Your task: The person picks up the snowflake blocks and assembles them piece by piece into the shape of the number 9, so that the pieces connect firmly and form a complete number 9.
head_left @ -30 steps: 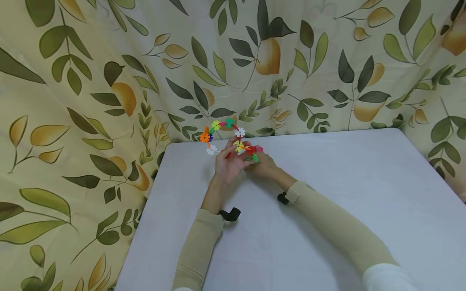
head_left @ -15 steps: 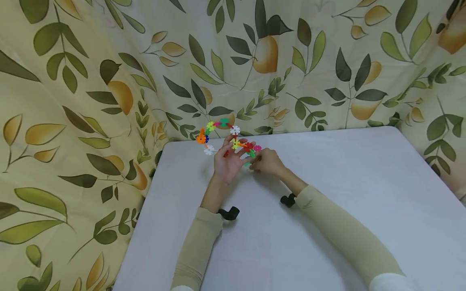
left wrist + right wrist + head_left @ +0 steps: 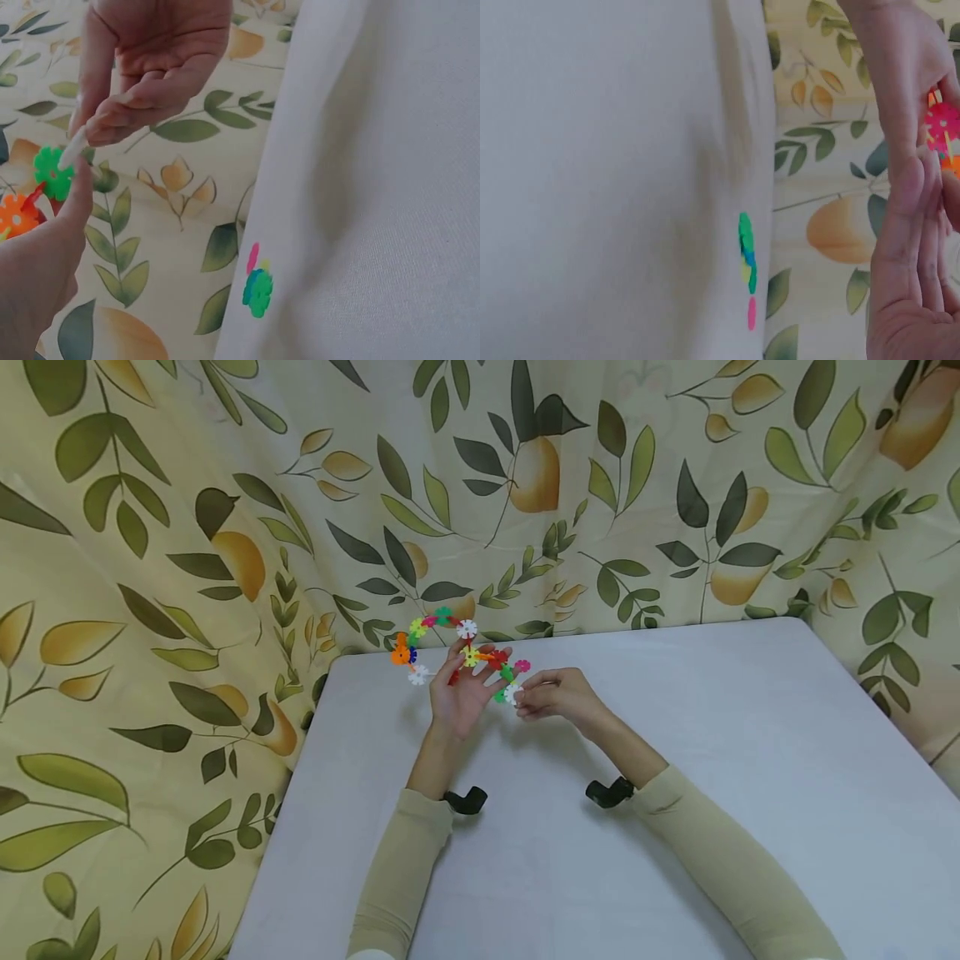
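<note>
Swinging outward over the last second, your right hand (image 3: 558, 695) no longer overlaps your left hand (image 3: 459, 702), so the white disc (image 3: 512, 695) at its fingertips now shows plainly between the two. That likely puts the work at the free end of the linked chain (image 3: 470, 657), though you cannot tell from here whether the piece is seated in its neighbour. Your right grip is narrow, thumb and fingers pinching the white disc at its rim; the left wrist view shows it edge-on, against the green disc (image 3: 52, 172). Your left hand holds the chain among its fingers, the curved part standing above and left of the palm, the short end reaching toward your right fingertips. A small cluster of discs (image 3: 259, 292) lies on the table (image 3: 675, 735) near its far edge, apart from both hands.
</note>
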Motion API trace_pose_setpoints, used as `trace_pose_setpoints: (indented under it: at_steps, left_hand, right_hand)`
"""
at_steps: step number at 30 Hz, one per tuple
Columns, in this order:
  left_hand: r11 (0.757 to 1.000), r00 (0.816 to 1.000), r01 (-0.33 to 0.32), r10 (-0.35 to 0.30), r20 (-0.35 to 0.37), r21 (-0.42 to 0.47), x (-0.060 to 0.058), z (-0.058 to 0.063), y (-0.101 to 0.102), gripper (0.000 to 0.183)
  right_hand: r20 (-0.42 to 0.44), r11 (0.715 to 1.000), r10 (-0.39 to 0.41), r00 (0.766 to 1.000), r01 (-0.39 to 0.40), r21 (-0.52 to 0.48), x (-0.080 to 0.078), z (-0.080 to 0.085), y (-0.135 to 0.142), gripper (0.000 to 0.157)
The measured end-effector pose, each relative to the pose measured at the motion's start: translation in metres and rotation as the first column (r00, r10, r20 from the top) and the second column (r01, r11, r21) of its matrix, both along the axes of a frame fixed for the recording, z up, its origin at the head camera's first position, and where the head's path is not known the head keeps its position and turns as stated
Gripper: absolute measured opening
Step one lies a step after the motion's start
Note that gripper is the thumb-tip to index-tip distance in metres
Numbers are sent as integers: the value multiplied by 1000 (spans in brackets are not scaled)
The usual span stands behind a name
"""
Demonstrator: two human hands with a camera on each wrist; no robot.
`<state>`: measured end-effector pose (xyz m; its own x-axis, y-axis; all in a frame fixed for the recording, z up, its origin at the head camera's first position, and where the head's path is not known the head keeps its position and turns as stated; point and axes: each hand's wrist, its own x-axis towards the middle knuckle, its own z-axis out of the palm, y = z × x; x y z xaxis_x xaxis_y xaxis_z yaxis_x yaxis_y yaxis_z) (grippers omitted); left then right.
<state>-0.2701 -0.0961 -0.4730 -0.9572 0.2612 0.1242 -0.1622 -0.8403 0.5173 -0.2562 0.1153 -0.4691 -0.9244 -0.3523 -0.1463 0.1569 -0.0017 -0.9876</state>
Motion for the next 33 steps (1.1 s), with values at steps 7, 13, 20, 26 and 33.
trace_pose_setpoints:
  at_steps: [7, 13, 20, 26, 33]
  left_hand:
    - [1000, 1000, 7, -8, 12, 30, 2, -1, 2, 27]
    - [999, 999, 34, -34, 0, 22, 2, 0, 3, 32]
    - [998, 997, 66, -67, -44, -24, 2, 1, 5, 30]
    - [997, 996, 76, -76, -35, -15, 3, 0, 11, 33]
    - [998, 998, 52, -53, 26, 45, 6, -3, 16, 52]
  right_hand:
    - [-5, 991, -53, 999, 52, -125, 4, -3, -2, 27]
    - [-18, 990, -83, 996, 81, -119, 6, -1, -2, 28]
    - [-35, 984, -120, 992, 114, -135, 10, -1, -4, 31]
    - [-34, 978, -163, 986, 157, -134, 11, -6, -6, 33]
    - [-30, 972, -192, 981, 186, -142, 11, -7, -6, 34]
